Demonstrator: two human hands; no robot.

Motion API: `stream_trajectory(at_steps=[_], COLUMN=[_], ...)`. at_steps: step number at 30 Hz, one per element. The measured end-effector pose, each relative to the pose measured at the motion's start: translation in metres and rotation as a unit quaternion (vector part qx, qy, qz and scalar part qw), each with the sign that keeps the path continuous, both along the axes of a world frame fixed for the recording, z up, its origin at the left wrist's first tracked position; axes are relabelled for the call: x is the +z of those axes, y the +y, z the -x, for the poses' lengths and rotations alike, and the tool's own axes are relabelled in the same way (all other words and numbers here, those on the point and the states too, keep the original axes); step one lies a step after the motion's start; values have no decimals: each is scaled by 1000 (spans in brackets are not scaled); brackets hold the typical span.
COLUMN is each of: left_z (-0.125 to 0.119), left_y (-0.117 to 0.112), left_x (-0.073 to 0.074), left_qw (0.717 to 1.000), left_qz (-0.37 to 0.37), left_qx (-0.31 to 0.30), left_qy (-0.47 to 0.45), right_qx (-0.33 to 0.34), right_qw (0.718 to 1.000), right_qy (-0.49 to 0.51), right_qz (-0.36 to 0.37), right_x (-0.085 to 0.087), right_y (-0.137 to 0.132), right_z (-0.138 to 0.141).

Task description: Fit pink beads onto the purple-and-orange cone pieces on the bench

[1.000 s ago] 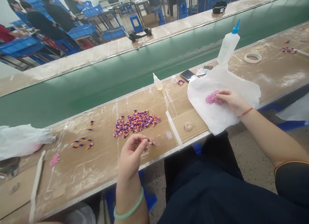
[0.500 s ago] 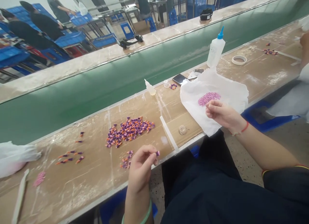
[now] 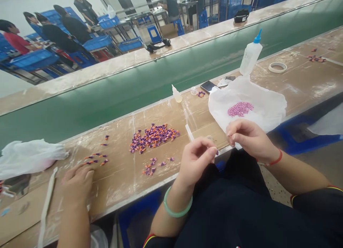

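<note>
My left hand (image 3: 195,160) pinches a small purple piece (image 3: 217,152) between thumb and fingers above the table's near edge. Close by on the right, my right hand (image 3: 248,139) is also pinched; whatever is between its fingertips is too small to make out. Behind it, tiny pink bits (image 3: 240,109) lie heaped on a white plastic sheet (image 3: 273,100). A pile of small purple and orange pieces (image 3: 154,136) covers the table left of my hands. A smaller group of the same pieces (image 3: 149,167) sits nearer the edge.
A co-worker's hand (image 3: 77,183) rests by a few pieces at the left, near a white plastic bag (image 3: 32,157). Along the back stand a small dropper bottle (image 3: 177,94), a phone (image 3: 208,86) and a large blue-capped bottle (image 3: 251,57). A tape roll (image 3: 277,67) lies farther right.
My hands have come closer together, the right one leaving the pink bits and the left one shifting right with its piece. A co-worker's hand has appeared at the left. The view has turned somewhat left.
</note>
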State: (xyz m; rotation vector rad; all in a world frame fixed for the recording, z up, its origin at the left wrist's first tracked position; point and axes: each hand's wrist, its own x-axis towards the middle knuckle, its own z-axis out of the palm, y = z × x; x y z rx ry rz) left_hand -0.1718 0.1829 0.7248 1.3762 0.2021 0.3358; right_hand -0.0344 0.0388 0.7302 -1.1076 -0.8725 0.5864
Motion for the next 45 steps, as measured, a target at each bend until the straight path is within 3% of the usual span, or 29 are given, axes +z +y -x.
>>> stream_trajectory(at_steps=[6,11,17,19,24,28,31,35,37,40,45], left_z=[-2,0,5,6,6,4,3,2,2,1,1], left_y=[-12,-25,-27,-25,-23,-22,-21,-21,-22,-24,-25], left_x=[-11,-16,-15,-14,-13,-14,-14,-17,-19,-20,-17], left_qw=[996,985,991,993,994,993,993,993,993,991,994], left_qz=[81,157,105,81,78,71,62,81,98,101,31], left_qx=[39,64,84,82,76,91,98,79,71,82,104], left_qy=[-10,-11,-27,-20,-6,5,9,17,16,14,19], right_qx=[-34,-119,-138,-162,-206,-233,-237,-199,-179,-190,-208], right_qw=[993,960,931,908,822,789,804,894,914,898,832], right_qy=[-109,-249,-338,-385,-529,-568,-546,-401,-362,-397,-514], right_qz=[-35,-52,-31,-26,-42,-18,-5,37,34,-3,-11], right_x=[0,-4,0,2,2,-1,-2,0,-1,-4,-10], right_y=[11,15,11,10,10,14,16,17,18,20,21], right_z=[8,16,18,17,15,16,17,18,18,16,13])
